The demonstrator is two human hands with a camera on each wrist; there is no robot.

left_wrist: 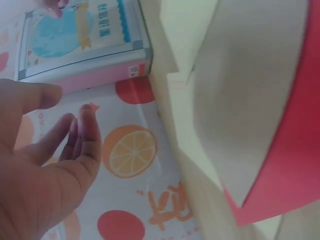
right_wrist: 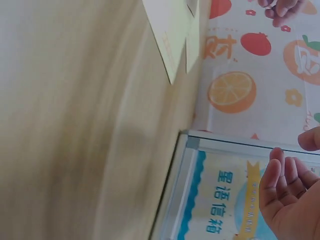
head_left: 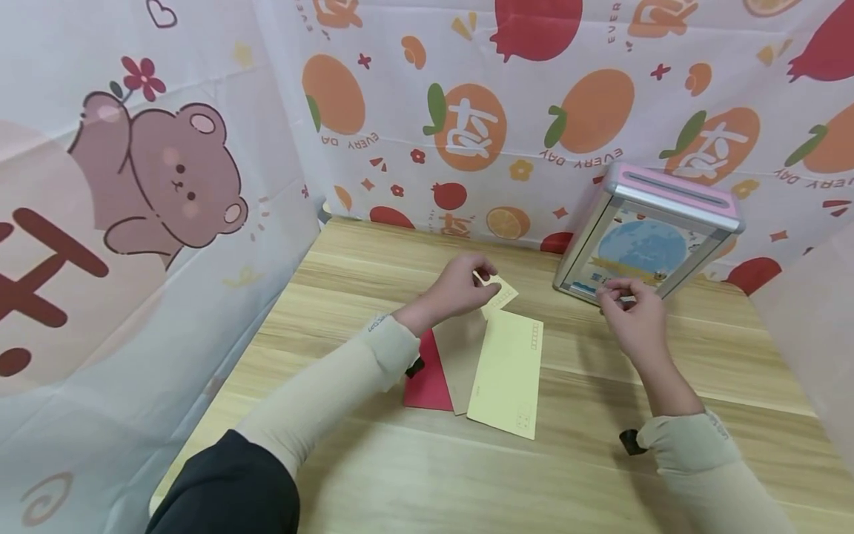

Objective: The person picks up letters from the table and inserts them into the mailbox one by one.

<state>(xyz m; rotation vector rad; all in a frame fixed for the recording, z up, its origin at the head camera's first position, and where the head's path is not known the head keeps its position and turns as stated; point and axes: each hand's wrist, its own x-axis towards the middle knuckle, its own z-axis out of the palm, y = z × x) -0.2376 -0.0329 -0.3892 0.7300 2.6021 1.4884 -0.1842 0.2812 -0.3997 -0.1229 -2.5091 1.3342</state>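
My left hand (head_left: 463,283) hovers over the far end of a fan of envelopes, its fingers loosely bent and a gap between thumb and fingertips. The fan holds a pale yellow envelope (head_left: 508,371) on top, a tan one (head_left: 462,363), a red one (head_left: 432,374) and another pale yellow one (head_left: 505,295) behind, partly covered. In the head view my right hand (head_left: 634,315) is in front of a letter box (head_left: 643,248). Nothing shows between its curved fingers (right_wrist: 281,182) and thumb in the right wrist view.
The letter box has a silver frame, a globe picture and a pink top with a long slot (head_left: 674,185). It stands at the back right of the wooden table (head_left: 373,460). A fruit-print cloth (head_left: 394,148) hangs behind, a bear-print cloth (head_left: 173,311) at the left.
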